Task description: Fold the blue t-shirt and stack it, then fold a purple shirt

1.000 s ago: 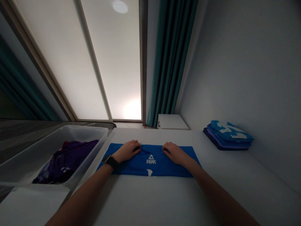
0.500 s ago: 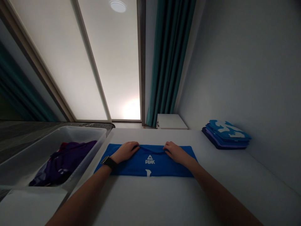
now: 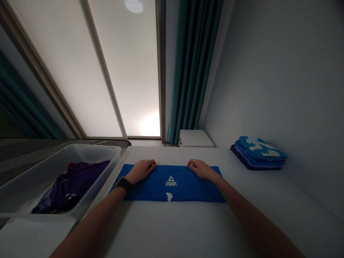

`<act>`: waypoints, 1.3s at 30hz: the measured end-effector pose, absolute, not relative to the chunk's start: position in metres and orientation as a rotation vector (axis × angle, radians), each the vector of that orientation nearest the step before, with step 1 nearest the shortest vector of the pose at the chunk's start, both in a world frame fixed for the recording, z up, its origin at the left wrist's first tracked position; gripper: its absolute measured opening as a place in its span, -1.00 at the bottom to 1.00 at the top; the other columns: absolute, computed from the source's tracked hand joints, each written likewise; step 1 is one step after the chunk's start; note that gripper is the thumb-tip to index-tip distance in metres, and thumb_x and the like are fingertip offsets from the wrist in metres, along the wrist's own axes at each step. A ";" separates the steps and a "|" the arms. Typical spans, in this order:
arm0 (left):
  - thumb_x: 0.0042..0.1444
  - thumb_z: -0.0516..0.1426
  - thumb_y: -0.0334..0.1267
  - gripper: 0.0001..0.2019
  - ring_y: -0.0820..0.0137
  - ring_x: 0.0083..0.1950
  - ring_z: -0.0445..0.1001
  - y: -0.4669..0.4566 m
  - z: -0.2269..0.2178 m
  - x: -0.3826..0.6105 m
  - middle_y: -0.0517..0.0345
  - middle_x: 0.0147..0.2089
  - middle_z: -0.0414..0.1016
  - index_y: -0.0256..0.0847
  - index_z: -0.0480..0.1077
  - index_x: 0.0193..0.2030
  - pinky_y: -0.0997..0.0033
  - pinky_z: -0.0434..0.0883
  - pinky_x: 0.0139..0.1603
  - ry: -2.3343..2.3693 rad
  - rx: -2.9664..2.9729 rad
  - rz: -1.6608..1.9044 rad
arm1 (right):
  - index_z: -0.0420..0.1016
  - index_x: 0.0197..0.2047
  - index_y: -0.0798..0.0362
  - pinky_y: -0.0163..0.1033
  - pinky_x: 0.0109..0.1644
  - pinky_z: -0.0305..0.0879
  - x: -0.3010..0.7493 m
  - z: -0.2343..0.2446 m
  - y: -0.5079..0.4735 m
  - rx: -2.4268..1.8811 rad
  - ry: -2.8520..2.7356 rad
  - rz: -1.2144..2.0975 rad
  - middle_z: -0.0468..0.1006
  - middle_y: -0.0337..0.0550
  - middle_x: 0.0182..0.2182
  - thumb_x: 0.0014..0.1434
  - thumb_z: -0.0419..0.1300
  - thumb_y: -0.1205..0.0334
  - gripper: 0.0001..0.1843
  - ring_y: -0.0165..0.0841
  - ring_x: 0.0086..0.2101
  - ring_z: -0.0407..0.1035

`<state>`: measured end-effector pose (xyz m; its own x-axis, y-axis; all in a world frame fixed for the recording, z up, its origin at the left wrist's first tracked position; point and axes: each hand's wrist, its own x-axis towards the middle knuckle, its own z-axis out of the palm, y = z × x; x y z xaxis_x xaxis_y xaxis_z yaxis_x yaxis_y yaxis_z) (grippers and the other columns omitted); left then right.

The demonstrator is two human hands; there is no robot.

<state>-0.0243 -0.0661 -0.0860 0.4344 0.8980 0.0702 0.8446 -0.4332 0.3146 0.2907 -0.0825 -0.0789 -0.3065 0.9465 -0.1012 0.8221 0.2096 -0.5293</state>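
Note:
A blue garment (image 3: 172, 184) with a white PEAK logo lies folded into a long flat strip on the white table (image 3: 188, 229). My left hand (image 3: 141, 170), with a dark watch on its wrist, rests on the strip's far edge left of the logo, fingers curled onto the cloth. On the same far edge, right of the logo, my right hand (image 3: 200, 169) has its fingers pinched on the fabric. Between the two hands the cloth lies smooth.
A clear plastic bin (image 3: 32, 179) at the left holds crumpled purple clothes (image 3: 72, 184). A stack of folded blue and purple garments (image 3: 258, 153) sits at the far right by the wall. Beyond the table stand a white cabinet (image 3: 196, 138) and a teal curtain (image 3: 193, 71).
Both hands have slid to the strip's far edge. The raised ridge of cloth between them has been pulled flat.

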 end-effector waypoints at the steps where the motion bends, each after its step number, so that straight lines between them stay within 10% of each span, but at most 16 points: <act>1: 0.30 -0.09 -0.07 -0.65 0.19 -0.18 0.54 -0.065 -0.087 -0.026 0.01 -0.22 0.59 -0.15 0.47 -0.13 0.29 0.36 -0.14 1.577 2.482 0.294 | 0.46 -0.10 0.05 -0.30 -0.25 0.22 0.291 -0.081 -0.081 -1.737 -2.268 0.653 0.57 -0.07 -0.21 0.31 0.00 0.24 -0.77 -0.31 -0.26 0.43; 21: 0.28 -0.12 -0.03 -0.65 0.26 -0.26 0.51 -0.069 -0.096 -0.077 0.11 -0.29 0.55 -0.10 0.39 -0.04 0.41 0.26 -0.34 1.949 2.253 0.353 | 0.53 -0.37 0.06 -0.24 -0.26 0.19 0.311 -0.099 -0.080 -2.120 -2.243 0.278 0.60 -0.01 -0.30 0.36 -0.15 -0.11 -0.42 -0.21 -0.25 0.46; 39: 0.24 -0.10 -0.01 -0.65 0.20 -0.22 0.53 -0.075 -0.094 -0.080 0.02 -0.25 0.57 -0.14 0.41 -0.21 0.37 0.31 -0.30 1.972 2.219 0.354 | 0.29 -0.45 0.00 -0.27 -0.30 0.15 0.353 -0.097 -0.100 -1.755 -2.186 0.503 0.47 -0.19 -0.47 0.29 -0.04 0.01 -0.65 -0.32 -0.40 0.35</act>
<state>-0.0801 -0.0749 -0.0944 0.1067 0.9915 0.0750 0.9557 -0.1231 0.2675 0.3526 -0.0999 -0.0973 -0.2140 0.9768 0.0086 0.8747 0.1956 -0.4434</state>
